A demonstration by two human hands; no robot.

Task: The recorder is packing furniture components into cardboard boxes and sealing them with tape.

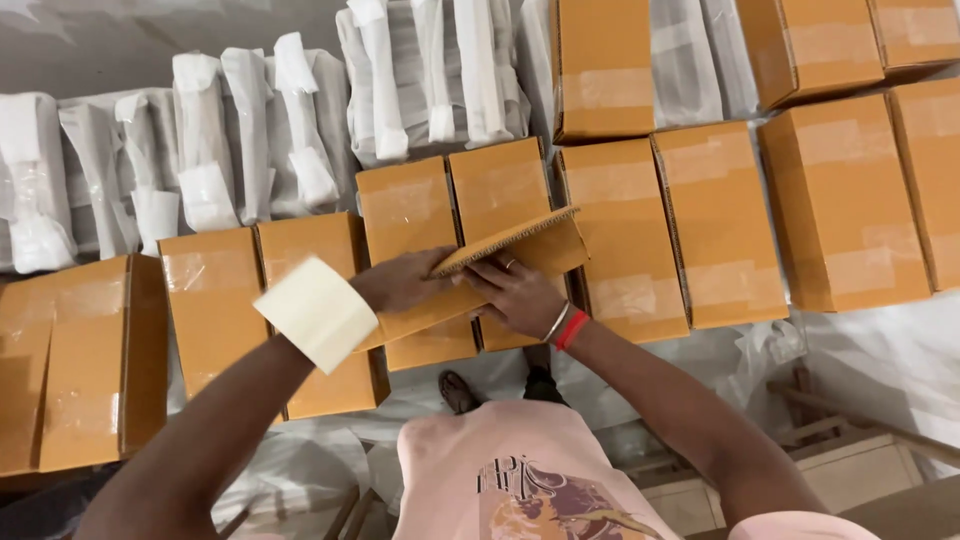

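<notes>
tape roll (316, 312) on left wrist; both hands (405, 281) (520, 295) gripping brown carton (500, 262).

We are in a packing or dispatch area, something like a small warehouse floor. Rows of identical brown cardboard boxes (720, 225), sealed with clear tape, lie side by side on white sheeting (880, 350). Behind them we see white plastic-wrapped bundles (250, 130) lined up against a grey wall (120, 40) (their contents cannot be made out). A wide tape roll (316, 312) sits on our forearm.
</notes>
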